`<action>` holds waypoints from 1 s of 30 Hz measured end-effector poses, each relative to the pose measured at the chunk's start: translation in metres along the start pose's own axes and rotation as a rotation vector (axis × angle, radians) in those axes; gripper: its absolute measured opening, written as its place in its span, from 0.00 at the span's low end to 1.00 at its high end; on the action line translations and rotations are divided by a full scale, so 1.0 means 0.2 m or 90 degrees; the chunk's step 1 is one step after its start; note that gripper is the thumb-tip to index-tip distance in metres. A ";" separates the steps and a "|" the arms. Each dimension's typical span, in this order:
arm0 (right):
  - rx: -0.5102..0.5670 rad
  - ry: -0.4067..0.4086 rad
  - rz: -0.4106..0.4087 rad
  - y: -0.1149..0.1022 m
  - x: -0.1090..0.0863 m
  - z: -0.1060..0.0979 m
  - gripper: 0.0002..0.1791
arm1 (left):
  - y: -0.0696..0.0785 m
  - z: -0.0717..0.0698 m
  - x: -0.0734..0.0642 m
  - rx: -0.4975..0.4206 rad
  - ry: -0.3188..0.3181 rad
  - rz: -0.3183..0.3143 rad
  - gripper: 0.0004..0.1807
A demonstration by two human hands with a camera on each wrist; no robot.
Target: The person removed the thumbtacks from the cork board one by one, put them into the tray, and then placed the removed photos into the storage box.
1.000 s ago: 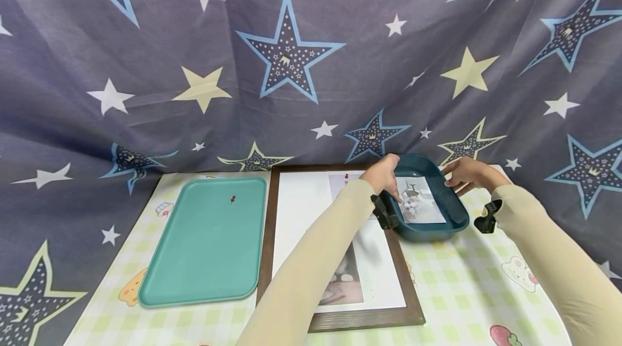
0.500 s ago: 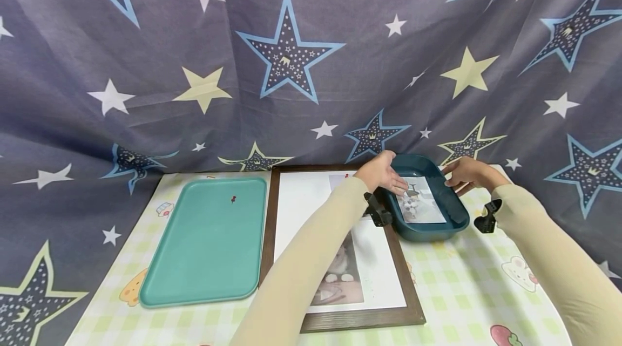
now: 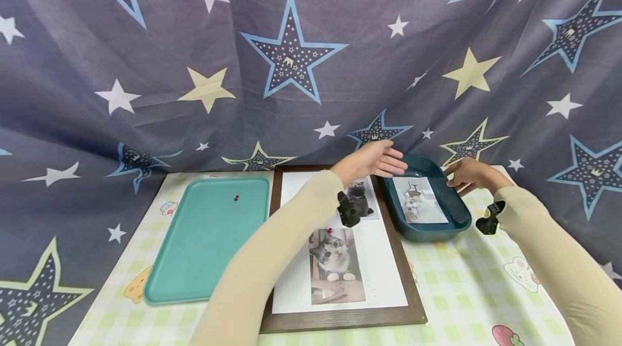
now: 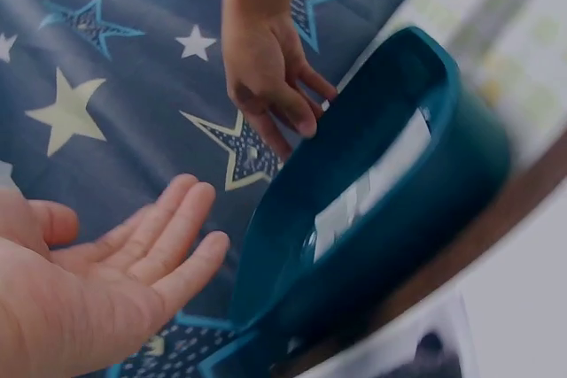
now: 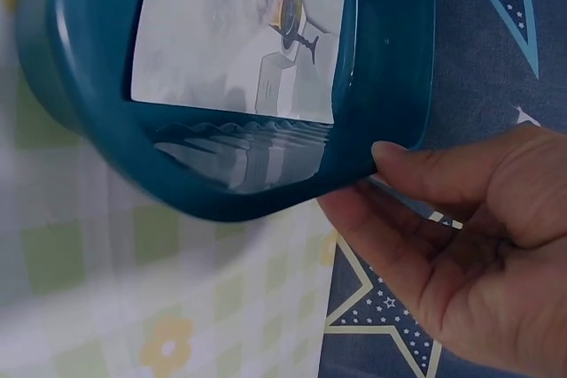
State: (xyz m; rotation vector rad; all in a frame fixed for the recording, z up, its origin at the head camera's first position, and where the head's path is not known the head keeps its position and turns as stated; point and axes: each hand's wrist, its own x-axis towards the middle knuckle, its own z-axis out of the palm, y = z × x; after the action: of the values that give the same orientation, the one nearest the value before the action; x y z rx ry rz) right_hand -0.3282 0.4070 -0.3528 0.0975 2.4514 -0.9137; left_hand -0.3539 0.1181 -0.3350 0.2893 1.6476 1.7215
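My left hand [image 3: 373,162] hovers beside the left rim of a dark teal plastic basin [image 3: 427,235], its fingers extended and holding nothing. In the left wrist view its palm shows, apart from the basin. My right hand [image 5: 469,227] pinches the basin's right rim, thumb on top and fingers beneath the edge. Inside the basin lies a photo [image 3: 419,200] of a white cat with a small stool. To the left, a brown-framed white board [image 3: 384,276] bears a grey-and-white cat photo [image 3: 335,270] with a red pushpin [image 3: 330,231], and a dark cat photo [image 3: 359,200] partly behind my left wrist.
A mint-green tray [image 3: 209,249] lies left of the board, with one red pushpin [image 3: 236,198] on it. Everything stands on a checked tablecloth [image 3: 466,286]. A star-patterned curtain [image 3: 272,119] hangs directly behind the table.
My left hand has drawn out of the basin, up and to the left, uncovering the basin's photo and more of the board. My right hand stays on the rim.
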 end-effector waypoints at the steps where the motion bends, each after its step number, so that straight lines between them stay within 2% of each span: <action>1: -0.003 0.001 -0.001 0.00 0.00 0.00 0.33 | 0.00 -0.01 -0.03 0.044 0.007 0.022 0.29; 4: -0.016 0.011 -0.004 -0.02 -0.01 0.01 0.32 | 0.00 -0.05 -0.10 0.138 0.050 0.075 0.24; 7: -0.043 0.047 -0.009 -0.05 -0.02 0.02 0.29 | -0.03 -0.09 -0.16 0.228 0.088 0.137 0.21; 9: -0.066 0.099 -0.014 -0.08 -0.03 0.03 0.24 | -0.05 -0.12 -0.20 0.310 0.109 0.190 0.19; 13: -0.115 0.241 -0.057 -0.17 -0.04 0.05 0.19 | -0.10 -0.19 -0.25 0.530 0.156 0.291 0.17; 16: -0.135 0.329 -0.110 -0.25 -0.05 0.07 0.20 | -0.14 -0.24 -0.29 0.661 0.185 0.323 0.16; 19: -0.121 0.382 -0.153 -0.35 -0.05 0.11 0.20 | -0.18 -0.29 -0.31 0.741 0.193 0.326 0.15; 23: -0.079 0.424 -0.227 -0.48 -0.05 0.17 0.17 | -0.24 -0.35 -0.33 0.837 0.192 0.303 0.16; 26: -0.040 0.432 -0.280 -0.56 -0.04 0.23 0.15 | -0.30 -0.39 -0.34 0.914 0.183 0.284 0.17; 30: 0.020 0.410 -0.325 -0.65 -0.01 0.29 0.15 | -0.39 -0.42 -0.35 0.983 0.150 0.264 0.23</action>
State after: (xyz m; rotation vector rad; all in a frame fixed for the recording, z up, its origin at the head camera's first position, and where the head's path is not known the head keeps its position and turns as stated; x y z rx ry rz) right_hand -0.3316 0.2696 -0.3120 -0.2813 3.1364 -1.2890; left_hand -0.3302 0.0029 -0.3987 1.1953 2.9283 0.3147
